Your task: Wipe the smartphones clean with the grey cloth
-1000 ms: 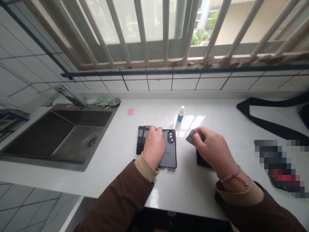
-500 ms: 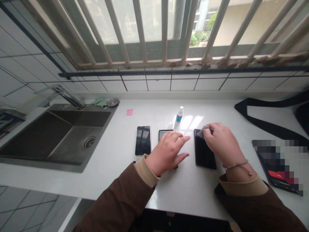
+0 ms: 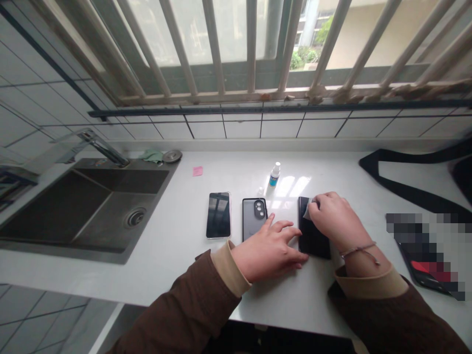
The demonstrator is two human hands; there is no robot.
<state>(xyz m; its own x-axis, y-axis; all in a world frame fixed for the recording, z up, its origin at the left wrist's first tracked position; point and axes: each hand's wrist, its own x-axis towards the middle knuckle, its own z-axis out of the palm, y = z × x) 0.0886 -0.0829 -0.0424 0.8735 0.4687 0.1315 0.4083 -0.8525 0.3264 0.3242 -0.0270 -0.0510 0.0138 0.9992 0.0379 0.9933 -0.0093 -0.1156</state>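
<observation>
Since half a second ago, left hand (image 3: 269, 250) is sliding right, open fingers now pressing the near-left edge of the dark phone (image 3: 313, 241). Right hand (image 3: 334, 221) is pinching a cloth (image 3: 307, 210) against its far end; phone's long axis is running away from the person.

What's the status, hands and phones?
Left hand flat, steadying dark phone. Right hand presses small wipe on it. Phone case and second phone lie apart, left.
</observation>
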